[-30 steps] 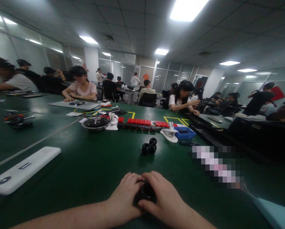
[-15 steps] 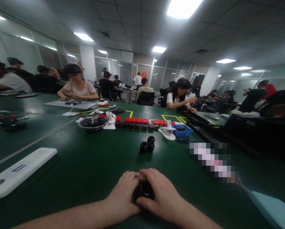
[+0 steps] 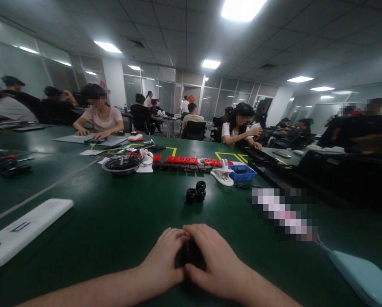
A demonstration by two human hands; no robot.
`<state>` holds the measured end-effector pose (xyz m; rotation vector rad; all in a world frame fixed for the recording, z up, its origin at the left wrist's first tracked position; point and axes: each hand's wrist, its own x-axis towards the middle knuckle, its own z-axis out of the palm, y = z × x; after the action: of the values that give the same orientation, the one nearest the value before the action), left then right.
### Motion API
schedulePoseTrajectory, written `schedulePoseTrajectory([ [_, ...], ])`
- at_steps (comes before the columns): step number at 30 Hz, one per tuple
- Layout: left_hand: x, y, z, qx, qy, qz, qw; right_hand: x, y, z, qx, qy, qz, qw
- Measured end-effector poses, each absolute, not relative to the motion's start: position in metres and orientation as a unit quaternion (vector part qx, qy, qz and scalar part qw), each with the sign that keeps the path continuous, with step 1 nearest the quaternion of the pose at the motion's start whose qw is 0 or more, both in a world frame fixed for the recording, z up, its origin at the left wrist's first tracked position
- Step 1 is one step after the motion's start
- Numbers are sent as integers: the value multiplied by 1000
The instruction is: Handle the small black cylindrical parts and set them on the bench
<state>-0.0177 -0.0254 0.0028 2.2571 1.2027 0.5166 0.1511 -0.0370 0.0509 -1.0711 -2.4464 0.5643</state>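
Note:
My left hand [image 3: 165,258] and my right hand [image 3: 211,258] are cupped together near the front edge of the view, fingertips meeting at the top. Between the palms sits a dark, glossy black round part [image 3: 191,251], mostly hidden by fingers and shadow, so its full shape cannot be told. Both hands are curled around it. Beyond them, three glossy black round parts with open, ring-like tops [image 3: 191,195] stand close together on the green table [image 3: 129,217].
A long white device [image 3: 33,228] lies left, a light-blue pouch [image 3: 357,273] right. Farther back are a metal bowl of parts [image 3: 120,170], a red strip [image 3: 182,160], a white clamp [image 3: 223,174] and a blue tray [image 3: 244,175]. Co-workers sit across the table.
The black part between my hands shows less of its ring-like top than before; my fingers stay curled around it. The view has shifted slightly. Across the table, a seated person's hands have moved.

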Motion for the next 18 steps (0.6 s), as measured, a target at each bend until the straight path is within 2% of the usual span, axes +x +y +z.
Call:
schedulePoseTrajectory([
  [5, -18, -25, 2, 832, 447, 206, 257, 150, -35, 47, -451, -850, 205, 179],
  [13, -16, -26, 7, 827, 456, 189, 267, 152, -37, 49, -364, -879, 213, 222],
  [18, -17, -25, 2, 833, 447, 195, 263, 152, -36, 51, -382, -874, 215, 210],
])
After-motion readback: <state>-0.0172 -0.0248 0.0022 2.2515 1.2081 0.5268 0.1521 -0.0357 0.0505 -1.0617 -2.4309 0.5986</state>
